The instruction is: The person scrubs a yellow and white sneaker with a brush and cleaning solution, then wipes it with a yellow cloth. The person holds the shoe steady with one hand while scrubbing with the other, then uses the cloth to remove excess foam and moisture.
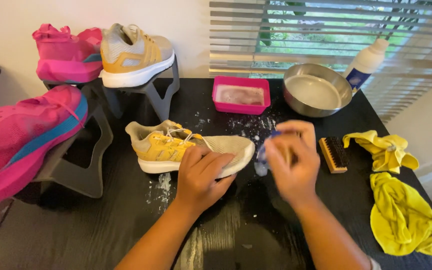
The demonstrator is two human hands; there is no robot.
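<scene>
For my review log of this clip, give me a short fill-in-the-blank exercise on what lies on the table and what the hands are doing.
1. The left hand presses down on a grey and ____ sneaker lying on the black table.
2. The blurred right hand is above the table, just left of a wooden ____.
3. Behind the sneaker, the small rectangular tub is ____ in colour.
4. Two ____ cloths lie at the table's right edge.

Missing words: yellow; brush; pink; yellow

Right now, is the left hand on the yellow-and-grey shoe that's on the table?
Yes, the left hand presses on the yellow-and-grey shoe lying on the black table.
</scene>
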